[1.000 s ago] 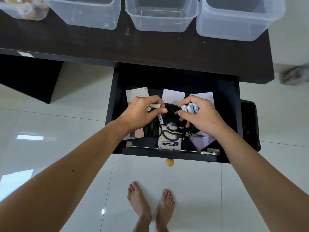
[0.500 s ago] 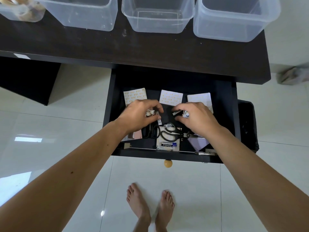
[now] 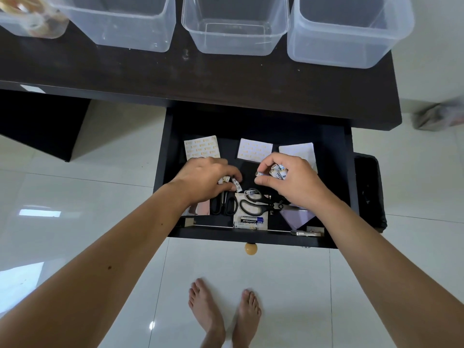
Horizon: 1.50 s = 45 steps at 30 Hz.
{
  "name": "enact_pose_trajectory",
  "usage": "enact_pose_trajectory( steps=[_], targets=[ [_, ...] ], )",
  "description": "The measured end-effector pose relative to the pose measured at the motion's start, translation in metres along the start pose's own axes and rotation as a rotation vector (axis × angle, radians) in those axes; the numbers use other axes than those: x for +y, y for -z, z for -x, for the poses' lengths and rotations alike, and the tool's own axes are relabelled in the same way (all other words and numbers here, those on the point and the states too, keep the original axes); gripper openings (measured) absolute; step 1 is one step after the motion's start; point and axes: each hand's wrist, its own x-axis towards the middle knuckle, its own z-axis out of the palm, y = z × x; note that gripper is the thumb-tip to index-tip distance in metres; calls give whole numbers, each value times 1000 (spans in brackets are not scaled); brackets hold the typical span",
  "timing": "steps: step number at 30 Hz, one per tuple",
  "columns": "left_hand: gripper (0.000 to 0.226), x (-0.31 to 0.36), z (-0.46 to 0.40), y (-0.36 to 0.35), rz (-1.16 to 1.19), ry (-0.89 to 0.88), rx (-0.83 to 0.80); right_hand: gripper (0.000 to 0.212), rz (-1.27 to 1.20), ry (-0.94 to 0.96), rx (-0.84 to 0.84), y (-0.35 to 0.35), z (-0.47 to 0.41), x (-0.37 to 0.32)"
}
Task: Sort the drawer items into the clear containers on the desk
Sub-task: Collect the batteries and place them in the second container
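Both hands are inside the open black drawer. My left hand is closed around a few small white batteries. My right hand grips a bunch of white batteries between thumb and fingers. Below the hands lie two black scissors and a dark blue battery on a card. Sticker sheets lie at the drawer's back. Clear containers stand on the dark desk.
A fourth container at the far left holds brownish items. A round wooden knob sticks out of the drawer front. A black bin stands right of the drawer. My bare feet are on the white tiled floor.
Both hands dipped lower into the drawer and gathered batteries. The right hand has lifted slightly, with its batteries showing again; the left hand stays low over the scissors.
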Motion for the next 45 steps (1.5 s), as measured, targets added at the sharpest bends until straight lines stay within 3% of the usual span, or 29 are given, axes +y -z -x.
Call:
enact_pose_trajectory(
  steps=[6, 12, 19, 25, 30, 34, 38, 45],
  targets=[
    [22, -2, 1, 3, 188, 52, 83, 25, -52, 8, -89, 3, 1, -2],
    [28, 3, 2, 4, 289, 89, 128, 12, -176, -51, -119, 5, 4, -5],
    [20, 6, 4, 5, 449, 136, 164, 19, -6, -15, -179, 1, -1, 0],
    [38, 6, 4, 4, 463, 80, 143, 26, 114, 79, -260, -14, -5, -1],
    [16, 8, 6, 4, 534, 101, 157, 18, 29, 85, -176, -11, -1, -5],
    [5, 12, 8, 9, 648, 158, 147, 15, -253, -33, -57, 11, 8, -11],
    [8, 20, 2, 9, 678, 176, 79, 8, -507, -50, 55, 39, 23, -10],
    [10, 44, -22, -6, 538, 46, -91, 12, -539, -46, 155, 68, 36, -4]
  ],
)
